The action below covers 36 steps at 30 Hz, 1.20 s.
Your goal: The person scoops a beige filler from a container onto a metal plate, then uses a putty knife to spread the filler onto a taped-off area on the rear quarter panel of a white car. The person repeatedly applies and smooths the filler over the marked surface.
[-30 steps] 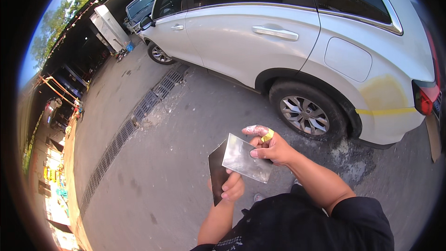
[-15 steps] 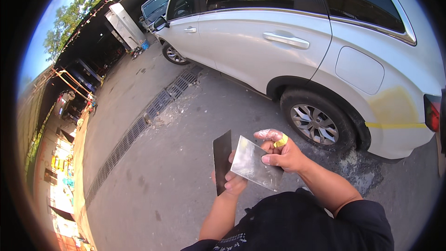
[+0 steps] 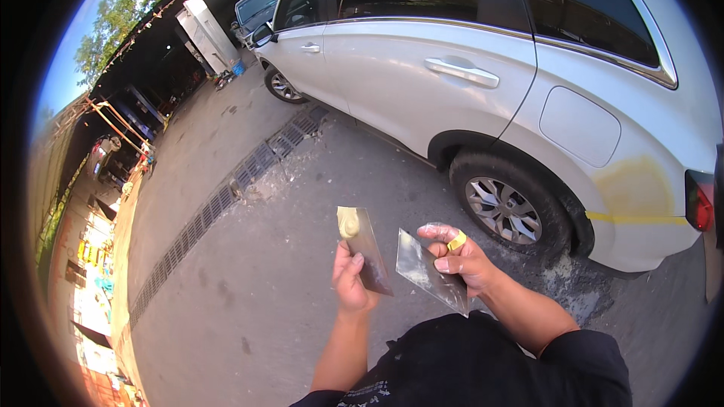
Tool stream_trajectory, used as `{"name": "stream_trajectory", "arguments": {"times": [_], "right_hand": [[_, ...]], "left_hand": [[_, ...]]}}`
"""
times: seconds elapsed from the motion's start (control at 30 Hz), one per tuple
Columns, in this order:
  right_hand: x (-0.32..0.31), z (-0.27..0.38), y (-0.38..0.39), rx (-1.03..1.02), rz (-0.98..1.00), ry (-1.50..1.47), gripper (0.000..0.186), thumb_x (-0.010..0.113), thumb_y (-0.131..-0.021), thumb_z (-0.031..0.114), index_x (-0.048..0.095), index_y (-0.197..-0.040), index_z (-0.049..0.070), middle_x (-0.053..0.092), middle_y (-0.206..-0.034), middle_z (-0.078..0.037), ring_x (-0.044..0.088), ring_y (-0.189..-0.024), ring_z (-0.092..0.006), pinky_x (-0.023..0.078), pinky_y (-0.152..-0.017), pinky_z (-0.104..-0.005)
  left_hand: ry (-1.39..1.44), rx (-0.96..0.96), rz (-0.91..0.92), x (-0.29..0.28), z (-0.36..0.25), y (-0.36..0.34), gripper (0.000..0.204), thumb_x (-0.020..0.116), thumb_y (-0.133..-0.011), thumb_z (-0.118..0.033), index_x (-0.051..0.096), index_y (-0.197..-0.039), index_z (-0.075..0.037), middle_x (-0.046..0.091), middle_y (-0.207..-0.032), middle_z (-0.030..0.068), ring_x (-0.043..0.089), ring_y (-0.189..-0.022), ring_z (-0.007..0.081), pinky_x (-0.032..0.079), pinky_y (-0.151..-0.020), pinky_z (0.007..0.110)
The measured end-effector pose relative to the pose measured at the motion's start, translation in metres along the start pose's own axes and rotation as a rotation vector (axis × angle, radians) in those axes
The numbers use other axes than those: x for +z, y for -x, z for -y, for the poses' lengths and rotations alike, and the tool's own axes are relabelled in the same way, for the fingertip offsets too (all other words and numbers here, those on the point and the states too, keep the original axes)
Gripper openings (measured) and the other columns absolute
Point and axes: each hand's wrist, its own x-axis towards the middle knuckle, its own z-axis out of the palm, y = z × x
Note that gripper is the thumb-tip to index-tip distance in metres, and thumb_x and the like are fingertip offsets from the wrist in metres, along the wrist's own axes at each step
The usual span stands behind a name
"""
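Observation:
Near the lower middle, my left hand [image 3: 349, 280] is closed on a thin rectangular metal putty spreader [image 3: 372, 255]. A dab of pale yellow putty [image 3: 349, 223] sits on its far end. Just right of it, my right hand [image 3: 469, 265] grips a second flat metal putty spreader [image 3: 428, 275], smeared with whitish residue, thumb on its face. The two spreaders are close but apart. Yellow tape [image 3: 457, 240] wraps a finger of my right hand, and white residue coats the index finger. A yellowish putty patch [image 3: 635, 187] marks the car's rear panel, above a strip of yellow tape [image 3: 633, 218].
A white car [image 3: 407, 68] stands along the right, its rear wheel [image 3: 504, 207] nearest my right hand. A drain grate [image 3: 219, 207] crosses the grey concrete floor [image 3: 249, 294]. Farther off are a white pillar [image 3: 205, 34] and another vehicle [image 3: 259, 4].
My left hand has turned its spreader over, so the face with yellow putty now shows. The right spreader has tilted and moved slightly right, widening the gap between them.

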Motion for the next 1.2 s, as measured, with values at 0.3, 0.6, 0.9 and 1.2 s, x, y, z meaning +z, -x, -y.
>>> {"name": "stream_trajectory", "arguments": {"times": [0.3,0.6,0.9,1.2], "right_hand": [[0.0,0.046,-0.015,-0.222,-0.046,-0.007,0.053,0.063,-0.082,0.002,0.045,-0.132,0.007,0.061,-0.093,-0.005,0.063,-0.081,-0.013,0.053,-0.071,-0.0264],[-0.003,0.017,0.021,-0.2,-0.243,0.786,0.049,0.062,-0.085,0.002,0.048,-0.131,0.004,0.058,-0.098,-0.003,0.053,-0.084,-0.0066,0.046,-0.075,-0.0259],[0.008,0.054,0.022,-0.294,-0.142,1.179,0.048,0.063,-0.083,0.004,0.051,-0.129,0.006,0.065,-0.098,-0.006,0.058,-0.082,-0.0102,0.049,-0.072,-0.0284],[0.014,0.061,0.017,-0.148,-0.132,1.09,0.047,0.061,-0.084,0.002,0.05,-0.13,0.005,0.064,-0.098,-0.005,0.059,-0.09,-0.0122,0.048,-0.081,-0.0298]], "left_hand": [[-0.437,0.071,0.108,0.001,0.005,0.002,0.026,0.052,-0.091,-0.007,0.044,-0.115,0.001,0.056,-0.115,0.0104,0.054,-0.105,0.0149,0.042,-0.095,0.033],[-0.015,-0.041,0.154,0.022,0.004,0.004,0.049,0.046,-0.092,0.003,0.038,-0.14,-0.002,0.051,-0.134,0.0106,0.049,-0.124,0.0239,0.037,-0.107,0.042],[0.004,-0.214,0.274,0.011,-0.002,0.007,0.046,0.045,-0.093,0.0,0.039,-0.139,0.0,0.05,-0.135,0.0136,0.051,-0.123,0.0265,0.039,-0.106,0.045],[-0.044,-0.175,0.437,0.02,-0.006,0.004,0.057,0.044,-0.1,-0.034,0.033,-0.14,0.005,0.048,-0.135,0.0165,0.054,-0.118,0.0285,0.05,-0.094,0.046]]}}
